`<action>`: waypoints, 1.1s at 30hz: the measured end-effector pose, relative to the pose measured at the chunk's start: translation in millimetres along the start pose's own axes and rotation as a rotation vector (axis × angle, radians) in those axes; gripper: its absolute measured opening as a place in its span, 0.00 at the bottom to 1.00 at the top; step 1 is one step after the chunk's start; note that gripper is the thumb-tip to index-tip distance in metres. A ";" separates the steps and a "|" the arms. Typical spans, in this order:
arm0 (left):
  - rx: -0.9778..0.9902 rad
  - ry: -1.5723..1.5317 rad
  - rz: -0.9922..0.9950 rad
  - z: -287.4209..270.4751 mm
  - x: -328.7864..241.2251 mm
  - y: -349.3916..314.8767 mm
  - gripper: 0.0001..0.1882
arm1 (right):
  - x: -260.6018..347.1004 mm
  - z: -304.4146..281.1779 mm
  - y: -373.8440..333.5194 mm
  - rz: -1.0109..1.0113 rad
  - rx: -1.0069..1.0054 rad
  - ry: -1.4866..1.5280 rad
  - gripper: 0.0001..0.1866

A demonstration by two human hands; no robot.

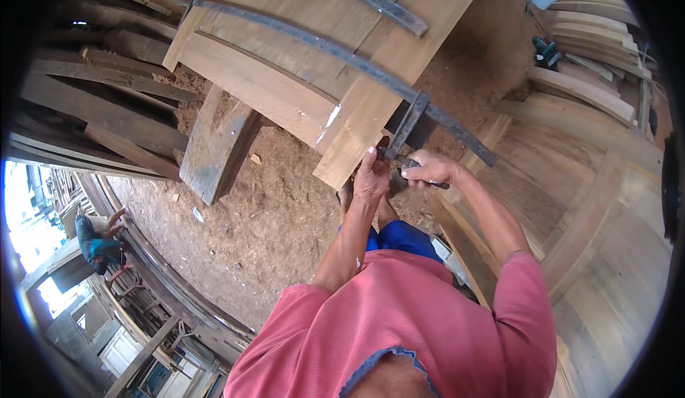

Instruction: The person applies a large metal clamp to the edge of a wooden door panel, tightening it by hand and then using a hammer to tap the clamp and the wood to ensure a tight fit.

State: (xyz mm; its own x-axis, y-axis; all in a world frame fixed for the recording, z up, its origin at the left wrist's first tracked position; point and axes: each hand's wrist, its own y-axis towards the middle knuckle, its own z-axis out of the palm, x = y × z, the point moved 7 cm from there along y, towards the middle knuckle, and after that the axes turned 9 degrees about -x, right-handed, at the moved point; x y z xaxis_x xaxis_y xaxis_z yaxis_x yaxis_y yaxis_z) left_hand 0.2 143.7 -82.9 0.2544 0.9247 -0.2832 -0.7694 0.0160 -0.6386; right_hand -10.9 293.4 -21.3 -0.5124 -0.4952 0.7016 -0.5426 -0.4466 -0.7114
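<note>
Gripping the dark metal handle [421, 173] of a long iron bar clamp [342, 54], the right hand [428, 167] is closed around it at the pale planed door panel's [285, 55] corner; the left hand [371, 178] presses there, its grip unclear. Rough timber block [217, 145], sawdust floor [271, 212] and stacked planks [93, 98] surround; the handle's end is hidden.

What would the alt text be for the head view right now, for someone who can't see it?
Both hands work at the end of a long dark metal bar clamp spanning a wooden door panel: the left hand presses by the clamp's jaw, and the right hand grips a dark handle. Sawdust covers the floor, and stacked timber lies to the left.
</note>
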 end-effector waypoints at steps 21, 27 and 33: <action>-0.027 0.022 0.029 3.1 -3.9 -0.1 0.21 | 31.2 3.5 -20.2 -0.062 -0.556 -0.522 0.21; -0.048 0.035 0.026 -5.6 1.8 5.9 0.20 | 43.0 8.0 -20.4 0.005 -0.594 -0.572 0.21; -0.066 0.012 0.046 -7.9 5.3 8.3 0.18 | 47.2 13.1 -27.5 -0.134 -0.789 -0.637 0.17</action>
State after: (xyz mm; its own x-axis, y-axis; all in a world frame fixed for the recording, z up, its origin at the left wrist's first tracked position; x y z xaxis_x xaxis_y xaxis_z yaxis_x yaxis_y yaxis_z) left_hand -0.2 145.8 -95.4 0.2267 0.9193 -0.3216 -0.7399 -0.0521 -0.6706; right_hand -11.4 272.6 30.8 -0.0911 -0.8844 0.4578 -0.9709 -0.0233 -0.2382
